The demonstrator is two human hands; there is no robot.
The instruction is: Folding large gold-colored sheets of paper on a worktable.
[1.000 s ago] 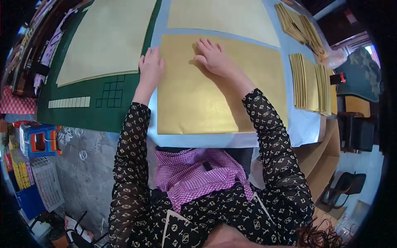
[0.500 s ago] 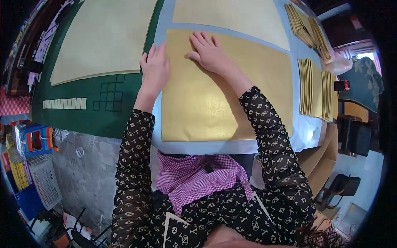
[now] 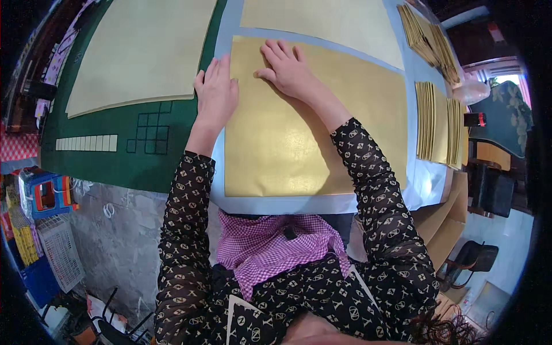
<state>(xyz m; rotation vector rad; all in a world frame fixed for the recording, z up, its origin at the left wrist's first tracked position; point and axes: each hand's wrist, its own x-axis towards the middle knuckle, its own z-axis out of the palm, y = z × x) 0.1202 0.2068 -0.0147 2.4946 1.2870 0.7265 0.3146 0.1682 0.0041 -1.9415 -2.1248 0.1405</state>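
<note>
A large gold sheet [image 3: 270, 144] lies flat on the light blue table cover [image 3: 276, 204] in front of me. My right hand [image 3: 287, 68] rests on its upper left area, palm down, fingers spread, thumb pointing left. My left hand [image 3: 216, 95] stays at the sheet's left edge with fingers stretched out and close together; it holds nothing. Just left of that hand, a stack of cream sheets [image 3: 144, 54] lies on a green mat [image 3: 115, 167]. Beyond the gold sheet is another cream sheet [image 3: 322, 26].
Folded gold paper bundles [image 3: 425, 121] stand along the table's right side, with more folded gold pieces [image 3: 422, 37] behind them. A white strip [image 3: 86, 143] lies on the mat. At right are a cardboard box [image 3: 451, 213] and a black chair [image 3: 474, 256]. Plastic crates [image 3: 60, 253] stand lower left.
Both hands have shifted very slightly away from me, still in about the same places by the gold sheet. The view has moved a little.
</note>
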